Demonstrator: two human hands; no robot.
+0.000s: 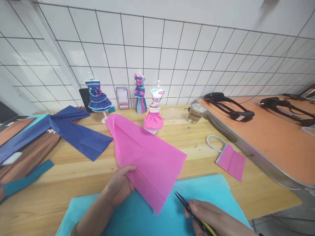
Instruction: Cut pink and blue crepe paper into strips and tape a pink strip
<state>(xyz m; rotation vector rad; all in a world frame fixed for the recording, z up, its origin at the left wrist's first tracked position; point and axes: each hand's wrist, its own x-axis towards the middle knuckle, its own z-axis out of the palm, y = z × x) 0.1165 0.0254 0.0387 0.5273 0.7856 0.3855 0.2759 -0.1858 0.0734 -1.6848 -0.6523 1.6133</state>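
My left hand (121, 186) pinches the lower left edge of a large pink sheet of thin cloth or paper (152, 160), thumb on top. The sheet is held slanting above the table, its far end folded over and a corner pointing down toward me. Held in my right hand (209, 214) is a slim black-and-yellow tool with two pointed tips (181, 198). Its tips are slightly apart, just right of the sheet's lower corner and not touching it; whether it is scissors or tweezers I cannot tell. Beneath both hands lies a turquoise cloth (157, 226).
Small dress forms stand at the back in a blue dress (98, 100), a blue-and-pink outfit (140, 91) and a pink skirt (153, 121). Blue cloth (81, 134) lies left. Rightward are a glass (197, 113), a tape roll (213, 144), a pink folded piece (231, 160) and black headsets (231, 106).
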